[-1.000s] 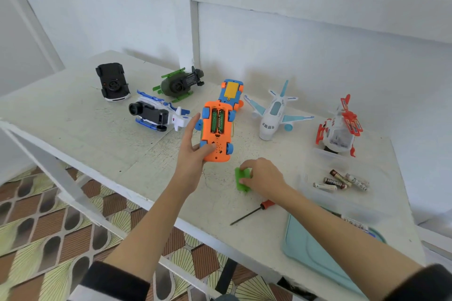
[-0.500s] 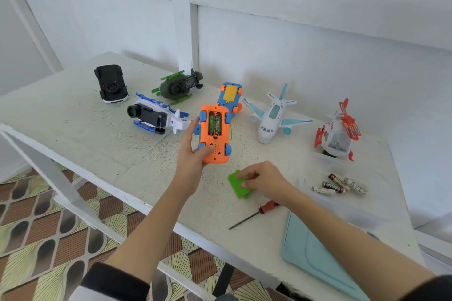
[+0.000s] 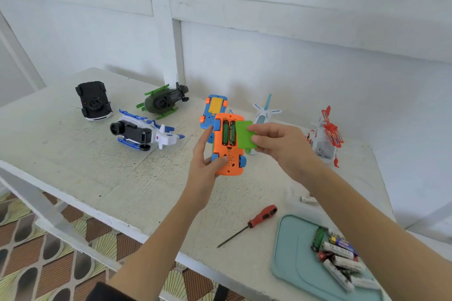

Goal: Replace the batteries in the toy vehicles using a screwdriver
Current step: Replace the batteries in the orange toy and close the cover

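Orange toy car point(image 3: 228, 146) — belly-up above the counter point(image 3: 102, 178), gripped in my left hand point(image 3: 204, 166); my right hand point(image 3: 276, 144) pinches its green cover point(image 3: 244, 134) beside two batteries point(image 3: 228, 132). Light, stiff plastic — hold by the edges.

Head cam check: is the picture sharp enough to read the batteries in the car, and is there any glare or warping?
Head view: soft daylight, no glare; batteries in the orange car show as two dark-green cells, labels unreadable. Green cover and right hand are slightly soft. Wide-angle warp bends the table edge and wall boards.
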`<state>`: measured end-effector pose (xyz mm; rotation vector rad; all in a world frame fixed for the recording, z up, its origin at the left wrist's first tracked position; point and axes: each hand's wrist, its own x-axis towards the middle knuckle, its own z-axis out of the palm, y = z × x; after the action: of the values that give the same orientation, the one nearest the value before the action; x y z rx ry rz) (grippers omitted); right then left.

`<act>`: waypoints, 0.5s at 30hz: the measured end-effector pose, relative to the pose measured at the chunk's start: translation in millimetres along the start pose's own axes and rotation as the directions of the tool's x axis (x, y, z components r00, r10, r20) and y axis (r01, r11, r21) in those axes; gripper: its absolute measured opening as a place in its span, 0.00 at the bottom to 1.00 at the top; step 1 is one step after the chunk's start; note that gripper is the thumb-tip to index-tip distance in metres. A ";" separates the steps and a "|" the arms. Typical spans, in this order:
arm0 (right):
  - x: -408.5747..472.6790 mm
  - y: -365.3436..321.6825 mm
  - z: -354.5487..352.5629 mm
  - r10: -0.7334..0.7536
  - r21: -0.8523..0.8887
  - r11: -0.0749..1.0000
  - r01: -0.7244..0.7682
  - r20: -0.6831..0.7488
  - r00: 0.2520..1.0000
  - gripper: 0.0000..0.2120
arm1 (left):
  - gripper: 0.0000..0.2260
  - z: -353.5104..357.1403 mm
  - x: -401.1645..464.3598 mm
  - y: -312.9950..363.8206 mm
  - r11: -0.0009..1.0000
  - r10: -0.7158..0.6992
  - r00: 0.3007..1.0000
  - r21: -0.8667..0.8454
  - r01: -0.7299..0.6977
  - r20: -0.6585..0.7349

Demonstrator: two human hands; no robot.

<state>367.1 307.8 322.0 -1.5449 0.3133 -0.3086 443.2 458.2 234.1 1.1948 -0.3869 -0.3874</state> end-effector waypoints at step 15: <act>-11.2 -10.0 -20.3 -0.033 0.115 0.992 0.046 -0.115 0.993 0.10 | 0.34 50.8 -0.6 4.7 0.998 0.048 0.988 -0.055 -0.040 0.144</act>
<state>349.0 293.3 331.9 -1.4214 0.3471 -0.4392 418.4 418.7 254.6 1.1088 -0.5253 -0.4451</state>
